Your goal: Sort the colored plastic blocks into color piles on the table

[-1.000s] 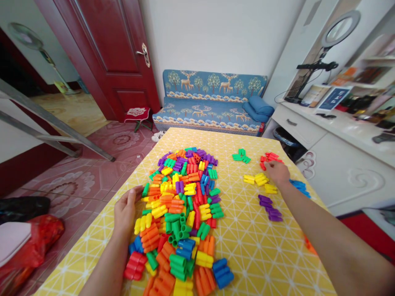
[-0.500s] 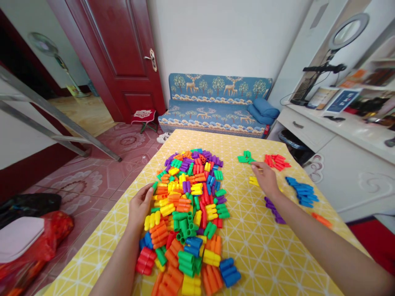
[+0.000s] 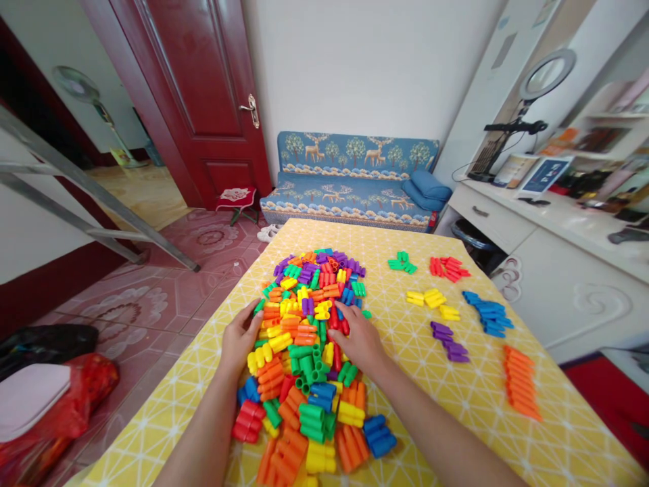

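A long heap of plastic tube-shaped building blocks [image 3: 305,366] in mixed colours lies on the table. My left hand [image 3: 241,338] rests at the heap's left edge, with a green block [image 3: 259,306] between thumb and index finger. Over the heap's right side is my right hand [image 3: 359,338], its thumb and index finger apart around red blocks [image 3: 339,321]; its other fingertips are partly hidden. To the right lie separate groups by colour: green blocks [image 3: 402,262], red blocks [image 3: 449,268], yellow blocks [image 3: 435,298], purple blocks [image 3: 449,342], blue blocks [image 3: 487,314] and orange blocks [image 3: 520,383].
A yellow patterned cloth [image 3: 430,419] covers the table. Beyond its far edge stands a blue sofa [image 3: 345,189]. A white cabinet [image 3: 572,270] is at the right, a metal ladder [image 3: 116,203] at the left. Red and black bags [image 3: 91,392] lie on the floor.
My right hand has moved left from the green group to the heap's right side. The left hand stays at the heap's left edge. The view has shifted slightly.
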Demonstrator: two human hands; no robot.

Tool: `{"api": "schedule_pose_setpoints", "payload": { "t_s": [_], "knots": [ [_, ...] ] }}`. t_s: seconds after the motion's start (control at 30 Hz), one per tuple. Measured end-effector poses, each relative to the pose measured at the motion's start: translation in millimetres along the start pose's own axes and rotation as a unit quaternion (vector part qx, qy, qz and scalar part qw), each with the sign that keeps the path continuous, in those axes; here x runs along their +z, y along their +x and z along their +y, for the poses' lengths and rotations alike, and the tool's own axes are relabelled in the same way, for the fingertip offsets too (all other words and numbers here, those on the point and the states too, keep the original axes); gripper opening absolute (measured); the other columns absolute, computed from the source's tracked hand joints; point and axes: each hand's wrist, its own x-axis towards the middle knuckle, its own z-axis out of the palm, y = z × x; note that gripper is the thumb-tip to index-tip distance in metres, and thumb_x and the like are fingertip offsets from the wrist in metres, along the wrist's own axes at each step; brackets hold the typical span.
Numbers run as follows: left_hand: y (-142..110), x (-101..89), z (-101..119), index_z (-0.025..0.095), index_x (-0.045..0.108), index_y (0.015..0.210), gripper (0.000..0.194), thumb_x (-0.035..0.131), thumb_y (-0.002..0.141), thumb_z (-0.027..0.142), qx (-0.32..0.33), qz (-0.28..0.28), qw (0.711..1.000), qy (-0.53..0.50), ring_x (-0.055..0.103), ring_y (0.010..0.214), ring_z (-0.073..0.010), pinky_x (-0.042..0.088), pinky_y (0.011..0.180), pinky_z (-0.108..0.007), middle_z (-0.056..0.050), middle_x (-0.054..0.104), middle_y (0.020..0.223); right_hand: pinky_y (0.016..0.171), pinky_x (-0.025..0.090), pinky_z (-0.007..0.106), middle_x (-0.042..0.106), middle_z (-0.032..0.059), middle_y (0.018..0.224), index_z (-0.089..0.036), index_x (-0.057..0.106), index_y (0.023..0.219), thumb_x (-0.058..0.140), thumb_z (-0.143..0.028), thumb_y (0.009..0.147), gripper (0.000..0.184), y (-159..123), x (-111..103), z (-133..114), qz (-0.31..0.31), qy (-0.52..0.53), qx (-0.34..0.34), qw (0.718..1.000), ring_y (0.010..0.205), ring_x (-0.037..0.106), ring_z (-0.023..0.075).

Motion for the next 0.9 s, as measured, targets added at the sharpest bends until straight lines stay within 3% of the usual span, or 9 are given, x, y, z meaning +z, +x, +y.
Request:
{"api": "schedule_pose_setpoints", "payload": {
  "t_s": [0.23,0.43,0.63,0.9],
  "knots": [
    [4,6.0,5,0.022,0.056,0.132,0.057,0.058,0.083,0.051,0.058,-0.015,0.997,0.04,0.053,0.124,-0.0267,0.038,0.107,-0.042,-0.009,0.057,0.135,0.097,0.045,0.039,0.058,0.007,0.12,-0.027,0.059,0.124,0.056,-0.035,0.086,0.039,-19,3,12,0.069,0.103,-0.024,0.992,0.112,0.056,0.0233],
    [21,28.9,16,0.016,0.053,0.135,0.058,0.047,0.089,0.051,0.124,-0.042,0.99,0.053,0.034,0.138,-0.0241,0.022,0.117,-0.04,-0.012,0.044,0.146,0.107,0.035,0.049,0.048,0.0112,0.136,-0.024,0.058,0.125,0.054,-0.047,0.087,0.045,-28,10,31,0.185,0.069,0.001,0.98,0.128,0.042,0.0276],
    [38,47.7,29,0.025,0.05,0.137,0.059,0.049,0.087,0.056,0.12,-0.089,0.988,0.03,0.02,0.144,-0.0264,0.015,0.118,-0.043,-0.007,0.025,0.157,0.111,0.027,0.053,0.033,0.0146,0.151,-0.019,0.043,0.141,0.044,-0.054,0.09,0.062,-23,19,47,0.162,0.071,0.08,0.981,0.139,0.03,0.0299],
    [44,69.8,65,0.029,0.058,0.13,0.058,0.059,0.08,0.058,0.246,-0.17,0.932,0.206,0.025,0.141,-0.0348,0.021,0.114,-0.054,-0.007,0.033,0.153,0.113,0.022,0.057,0.026,0.0092,0.155,-0.026,0.038,0.143,0.043,-0.051,0.092,0.057,-27,23,43,0.149,0.092,0.075,0.982,0.143,0.023,0.0293]
  ]
}}
